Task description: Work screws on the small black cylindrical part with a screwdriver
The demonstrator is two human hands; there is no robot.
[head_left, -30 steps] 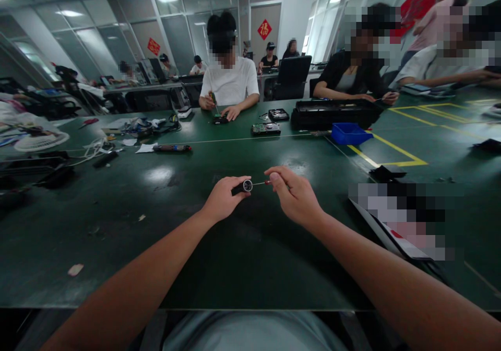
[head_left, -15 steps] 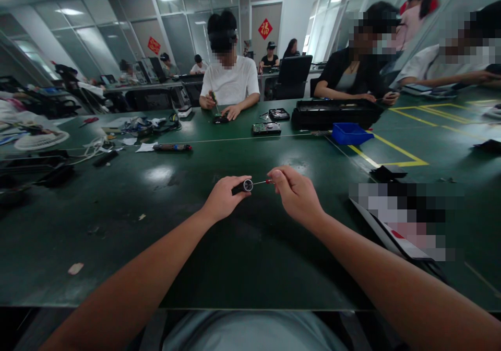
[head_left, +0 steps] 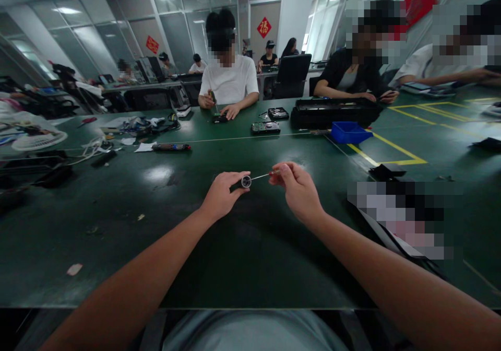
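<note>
Both of my hands are held out over the dark green table. My left hand is closed around a short black handle with a round silver end. A thin metal bit runs from that silver end to my right hand, which pinches the bit's far tip between thumb and fingers. The two hands are a finger's length apart, just above the tabletop.
Across the table several people work at small parts. A blue bin, a long black case and a hard drive lie beyond my hands. A pen-like tool and cables lie far left. A black flat object lies to the right.
Both hands have risen slightly and the metal bit now tilts up toward my right hand; the red tip seen earlier at my right fingers is hidden.
</note>
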